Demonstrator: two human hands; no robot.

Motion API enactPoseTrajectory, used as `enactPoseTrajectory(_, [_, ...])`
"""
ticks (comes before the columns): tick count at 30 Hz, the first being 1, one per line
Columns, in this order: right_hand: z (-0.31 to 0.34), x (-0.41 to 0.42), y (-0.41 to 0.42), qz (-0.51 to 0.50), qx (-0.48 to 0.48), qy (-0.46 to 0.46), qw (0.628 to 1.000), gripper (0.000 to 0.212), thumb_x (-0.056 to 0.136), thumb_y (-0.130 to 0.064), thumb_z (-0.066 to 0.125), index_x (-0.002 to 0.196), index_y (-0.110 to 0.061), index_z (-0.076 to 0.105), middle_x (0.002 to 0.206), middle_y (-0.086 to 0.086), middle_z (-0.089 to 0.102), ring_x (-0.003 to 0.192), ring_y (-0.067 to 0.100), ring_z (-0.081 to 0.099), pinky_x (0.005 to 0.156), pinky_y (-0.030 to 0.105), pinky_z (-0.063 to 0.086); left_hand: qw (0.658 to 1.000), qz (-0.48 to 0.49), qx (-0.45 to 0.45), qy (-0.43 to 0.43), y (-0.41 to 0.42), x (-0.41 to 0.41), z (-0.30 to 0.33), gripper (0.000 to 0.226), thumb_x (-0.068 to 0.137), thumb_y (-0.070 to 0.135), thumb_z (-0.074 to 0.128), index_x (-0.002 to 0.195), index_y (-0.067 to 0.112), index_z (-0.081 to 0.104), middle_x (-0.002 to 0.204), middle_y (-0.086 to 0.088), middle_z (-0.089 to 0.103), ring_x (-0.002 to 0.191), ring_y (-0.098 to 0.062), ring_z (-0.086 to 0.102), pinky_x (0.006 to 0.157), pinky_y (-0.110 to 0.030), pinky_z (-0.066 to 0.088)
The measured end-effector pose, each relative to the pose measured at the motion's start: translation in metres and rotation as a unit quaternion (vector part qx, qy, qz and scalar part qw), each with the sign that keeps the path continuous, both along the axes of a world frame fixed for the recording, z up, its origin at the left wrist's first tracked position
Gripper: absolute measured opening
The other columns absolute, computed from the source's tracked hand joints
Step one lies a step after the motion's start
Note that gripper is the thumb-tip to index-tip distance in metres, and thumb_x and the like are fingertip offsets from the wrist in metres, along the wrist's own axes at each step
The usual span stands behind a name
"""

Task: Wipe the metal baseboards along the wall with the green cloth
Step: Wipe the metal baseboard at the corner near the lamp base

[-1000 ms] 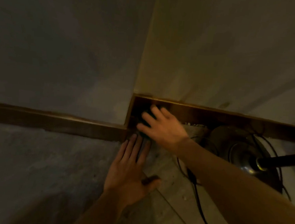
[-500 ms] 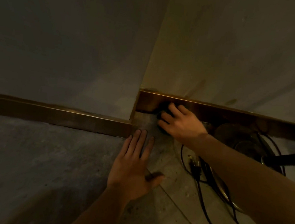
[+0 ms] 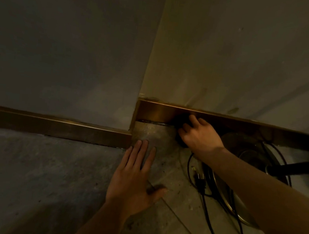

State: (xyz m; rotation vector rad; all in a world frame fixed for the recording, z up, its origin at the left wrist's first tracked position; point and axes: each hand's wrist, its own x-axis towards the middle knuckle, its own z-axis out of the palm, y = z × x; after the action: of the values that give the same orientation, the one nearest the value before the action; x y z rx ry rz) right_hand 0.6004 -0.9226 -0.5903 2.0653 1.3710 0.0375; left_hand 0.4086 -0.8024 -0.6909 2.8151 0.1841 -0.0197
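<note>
A brass-coloured metal baseboard [image 3: 156, 112] runs along the foot of the right wall, past a wall corner. My right hand [image 3: 199, 136] presses a dark, bunched cloth [image 3: 180, 119] against this baseboard; the cloth's colour is lost in the dim light and the fingers cover most of it. My left hand [image 3: 135, 180] lies flat on the floor with its fingers spread, fingertips near the corner. A second stretch of baseboard [image 3: 57, 125] follows the left wall.
A round metal lamp base [image 3: 243, 153] with a dark pole [image 3: 294, 167] stands on the floor right of my right hand. Black cables and a plug [image 3: 199, 181] lie looped under my right forearm. Grey carpet [image 3: 34, 172] covers the floor at left.
My right hand has slid the cloth to the right along the baseboard, away from the corner and toward the lamp base. The left hand stays planted on the floor.
</note>
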Motion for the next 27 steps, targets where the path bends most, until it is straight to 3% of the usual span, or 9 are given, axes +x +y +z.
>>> enactPoseTrajectory(3, [0.002, 0.001, 0.002, -0.046, -0.012, 0.006, 0.999, 0.036, 0.089, -0.012, 0.055, 0.125, -0.010, 0.058, 0.124, 0.011, 0.060, 0.127, 0.036, 0.039, 0.092, 0.041, 0.043, 1.000, 0.001, -0.001, 0.001, 0.001, 0.000, -0.001, 0.110, 0.081, 0.092, 0.026, 0.159, 0.018, 0.002, 0.167, -0.011, -0.005, 0.152, -0.026, -0.012, 0.121, -0.049, 0.007])
enactPoseTrajectory(7, [0.008, 0.004, 0.001, -0.119, -0.009, 0.009, 0.993, 0.036, 0.088, -0.019, 0.066, 0.123, -0.018, 0.060, 0.122, 0.007, 0.062, 0.129, 0.032, 0.040, 0.092, 0.041, 0.045, 1.000, 0.000, -0.002, 0.006, 0.002, 0.000, -0.001, 0.110, 0.081, 0.092, 0.026, 0.159, 0.018, 0.004, 0.167, -0.012, -0.002, 0.152, -0.027, -0.011, 0.121, -0.051, 0.011])
enactPoseTrajectory(10, [0.016, 0.008, -0.004, -0.187, 0.049, 0.005, 0.981, 0.030, 0.086, -0.021, 0.067, 0.116, -0.023, 0.062, 0.110, 0.002, 0.065, 0.123, 0.027, 0.046, 0.074, 0.036, 0.046, 1.000, 0.002, -0.004, 0.001, 0.002, -0.001, -0.001, 0.110, 0.081, 0.092, 0.025, 0.159, 0.018, 0.004, 0.167, -0.011, -0.002, 0.152, -0.026, -0.011, 0.121, -0.050, 0.009])
enactPoseTrajectory(13, [0.027, 0.013, -0.010, -0.232, 0.135, 0.026, 0.963, 0.033, 0.081, -0.022, 0.068, 0.113, -0.025, 0.064, 0.097, 0.001, 0.063, 0.105, 0.025, 0.057, 0.062, 0.034, 0.040, 1.000, 0.000, -0.009, 0.002, 0.002, -0.001, -0.001, 0.109, 0.081, 0.092, 0.025, 0.159, 0.019, 0.003, 0.167, -0.011, -0.003, 0.152, -0.026, -0.012, 0.121, -0.049, 0.006])
enactPoseTrajectory(16, [0.041, 0.014, -0.016, -0.286, 0.217, 0.047, 0.932, 0.045, 0.072, -0.026, 0.075, 0.115, -0.031, 0.064, 0.083, -0.003, 0.049, 0.090, 0.025, 0.060, 0.062, 0.032, 0.039, 1.000, -0.003, -0.005, 0.004, 0.001, 0.000, -0.001, 0.109, 0.081, 0.092, 0.022, 0.159, 0.020, 0.000, 0.167, -0.010, -0.008, 0.152, -0.026, -0.016, 0.121, -0.048, 0.004])
enactPoseTrajectory(21, [0.053, 0.009, -0.020, -0.321, 0.315, 0.057, 0.891, 0.052, 0.070, -0.020, 0.076, 0.119, -0.032, 0.063, 0.092, 0.001, 0.068, 0.088, 0.028, 0.065, 0.062, 0.031, 0.041, 1.000, -0.013, -0.013, 0.019, 0.001, 0.000, 0.001, 0.109, 0.082, 0.091, 0.023, 0.159, 0.017, 0.003, 0.166, -0.012, -0.007, 0.152, -0.027, -0.015, 0.122, -0.049, 0.002])
enactPoseTrajectory(27, [0.068, 0.001, -0.015, -0.362, 0.400, 0.075, 0.838, 0.048, 0.069, -0.025, 0.073, 0.114, -0.030, 0.058, 0.094, 0.003, 0.069, 0.087, 0.032, 0.065, 0.060, 0.035, 0.047, 0.999, -0.008, -0.054, 0.006, 0.006, 0.002, 0.012, 0.107, 0.079, 0.093, 0.013, 0.154, 0.026, -0.023, 0.163, -0.001, -0.027, 0.145, -0.017, -0.032, 0.122, -0.039, -0.012])
